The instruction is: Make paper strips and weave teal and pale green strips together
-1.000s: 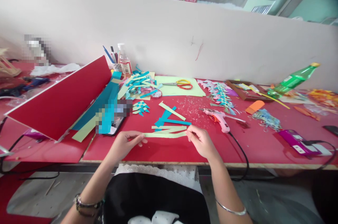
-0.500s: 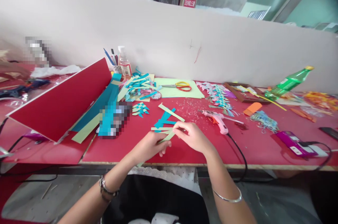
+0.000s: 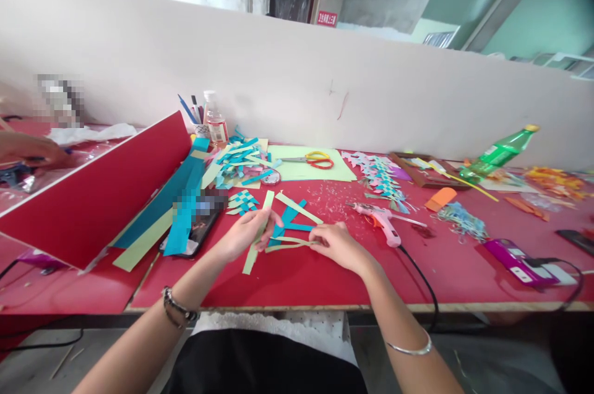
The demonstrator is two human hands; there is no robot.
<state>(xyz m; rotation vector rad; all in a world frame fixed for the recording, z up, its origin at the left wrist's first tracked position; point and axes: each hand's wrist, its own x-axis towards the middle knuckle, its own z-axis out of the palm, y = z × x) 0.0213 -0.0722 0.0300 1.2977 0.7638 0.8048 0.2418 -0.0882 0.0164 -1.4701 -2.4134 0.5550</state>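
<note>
My left hand (image 3: 245, 234) is closed on a pale green paper strip (image 3: 250, 261), which sticks out above and below the fingers. To its right, my right hand (image 3: 338, 247) pinches the end of another pale green strip that looks folded double (image 3: 285, 239); its loose ends point left. Just beyond the hands, blue paper strips (image 3: 291, 214) lie crossed on the table, with a pale green strip (image 3: 299, 207) slanting beside them. A small blue-and-green woven paper piece (image 3: 242, 202) lies past my left hand.
A pink glue gun (image 3: 380, 221) with a black cord lies at the right. Scissors (image 3: 318, 161) rest on pale green sheets. A phone (image 3: 206, 221), a red board (image 3: 106, 190) and a paper-strip pile (image 3: 239, 162) are at the left. A green bottle (image 3: 501, 153) leans at far right. Another person's hand (image 3: 32, 149) shows at far left.
My hands have moved apart: the left one further left with a pale green strip, now held steeply. The right keeps its pinch, now on the doubled strip. The view has tilted up slightly.
</note>
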